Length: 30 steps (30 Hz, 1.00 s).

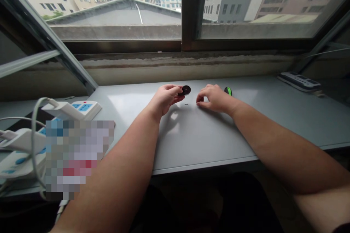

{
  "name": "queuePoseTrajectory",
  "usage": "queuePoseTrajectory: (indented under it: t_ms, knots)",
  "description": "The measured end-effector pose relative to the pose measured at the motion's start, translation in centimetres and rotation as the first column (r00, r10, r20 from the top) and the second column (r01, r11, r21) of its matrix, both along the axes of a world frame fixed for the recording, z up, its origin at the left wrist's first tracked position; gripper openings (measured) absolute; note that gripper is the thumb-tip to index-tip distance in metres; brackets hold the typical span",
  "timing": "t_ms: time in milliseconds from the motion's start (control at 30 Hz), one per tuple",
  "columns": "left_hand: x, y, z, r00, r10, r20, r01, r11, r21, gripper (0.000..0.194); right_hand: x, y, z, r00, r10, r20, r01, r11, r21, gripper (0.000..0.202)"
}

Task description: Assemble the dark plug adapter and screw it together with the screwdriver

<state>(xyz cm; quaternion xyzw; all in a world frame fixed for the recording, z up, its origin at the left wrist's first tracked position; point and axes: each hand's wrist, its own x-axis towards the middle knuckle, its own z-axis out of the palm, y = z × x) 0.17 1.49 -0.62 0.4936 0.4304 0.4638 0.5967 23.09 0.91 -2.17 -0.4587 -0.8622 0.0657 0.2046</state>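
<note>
- Partly, your left hand [166, 98] hides the dark round object [186, 90]: its disc-like face shows, but the rest is behind your fingers.
- Also, the small dark piece [186, 104] lying on the desk [202, 142] is too tiny for you to make out what it is.
- A pixelated patch [79, 153] covers whatever lies at your left, and the bottom edge cuts off your left forearm.
- Just behind your right wrist sits a green-and-black item [228, 91], its lower part blocked by your arm.
- Farther right, near the back, you have a dark-and-white strip [299, 81]; white power strips [87, 107] with plugs and cables crowd your left side.
- Beyond the desk's back edge stands a window [117, 31], with buildings outside.
- Your left hand closes round the dark round object, thumb on its near side, holding it raised above the desk.
- Your right hand [213, 97] is curled, thumb and forefinger tips near each other; you cannot tell whether anything is pinched there. The small dark piece lies between your hands, apart from the right fingertips.
</note>
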Motion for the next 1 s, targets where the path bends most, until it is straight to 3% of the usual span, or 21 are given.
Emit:
queuePoseTrajectory:
  t_ms: [100, 200, 300, 533, 800, 1000]
  knots:
    - [-0.2, 0.0, -0.3, 0.997, -0.045, -0.064, 0.046, 0.999, 0.012, 0.021, 0.4, 0.0, 0.6, 0.968, -0.009, -0.251, 0.028, 0.997, 0.074, 0.010]
    - [-0.4, 0.1, -0.4, 0.995, -0.021, -0.093, 0.020, 1.000, -0.015, 0.024, 0.4, -0.4, 1.5, 0.873, -0.023, -0.486, 0.071, 0.994, 0.080, 0.017]
    - [-0.5, 0.1, -0.5, 0.997, -0.063, -0.053, 0.061, 0.998, -0.029, 0.034, -0.1, -0.6, 1.9, 0.804, 0.032, -0.594, -0.016, 0.999, 0.032, 0.020]
    - [0.0, -0.4, -0.5, 0.986, -0.163, 0.021, 0.164, 0.986, -0.028, 0.051, -1.6, -0.7, 1.2, 0.781, 0.134, -0.610, -0.129, 0.990, 0.052, 0.022]
    - [0.3, -0.9, -0.1, 0.973, -0.230, 0.000, 0.230, 0.973, 0.005, 0.051, -1.7, -0.3, 0.3, 0.752, 0.135, -0.645, -0.174, 0.985, 0.004, 0.023]
    - [0.6, -1.1, -0.1, 0.979, -0.201, 0.011, 0.201, 0.979, -0.016, 0.046, -1.3, -0.5, 0.3, 0.772, 0.124, -0.623, -0.168, 0.986, -0.013, 0.018]
